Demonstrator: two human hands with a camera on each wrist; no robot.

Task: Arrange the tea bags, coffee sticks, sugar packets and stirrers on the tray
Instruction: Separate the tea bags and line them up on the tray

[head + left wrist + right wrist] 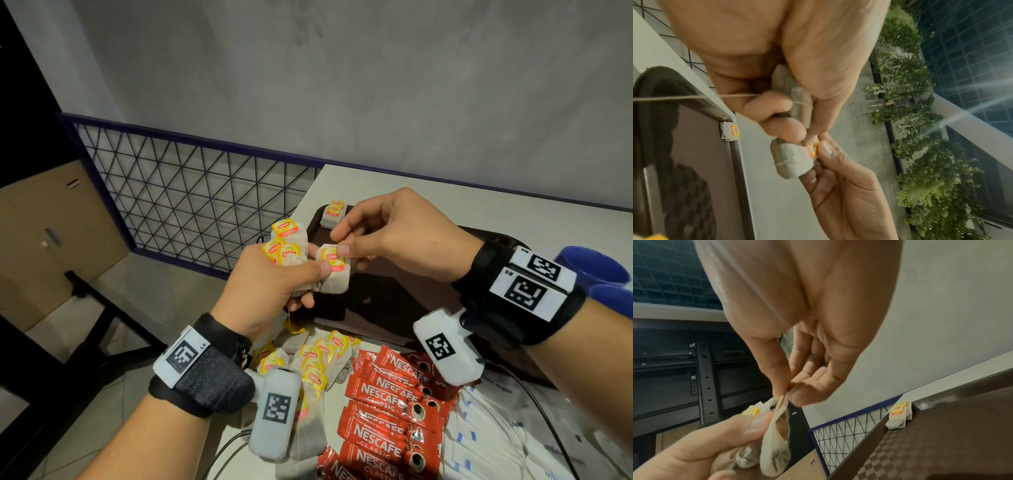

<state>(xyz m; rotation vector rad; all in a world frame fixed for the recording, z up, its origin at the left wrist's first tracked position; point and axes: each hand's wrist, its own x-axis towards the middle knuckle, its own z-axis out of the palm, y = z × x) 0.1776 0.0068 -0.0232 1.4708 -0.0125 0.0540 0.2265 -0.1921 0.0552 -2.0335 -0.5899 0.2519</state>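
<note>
At centre frame of the head view, the left hand (270,284) clamps a bunch of tea bags (286,245), serving as a supply, while the right hand (394,236) pinches the top of one tea bag (334,270) to draw it free. One placed bag (333,214) lies in the tray (394,308) corner, upper centre. Coffee sticks (387,404) and sugar packets (507,428) wait on the counter (445,195), lower right.
</note>
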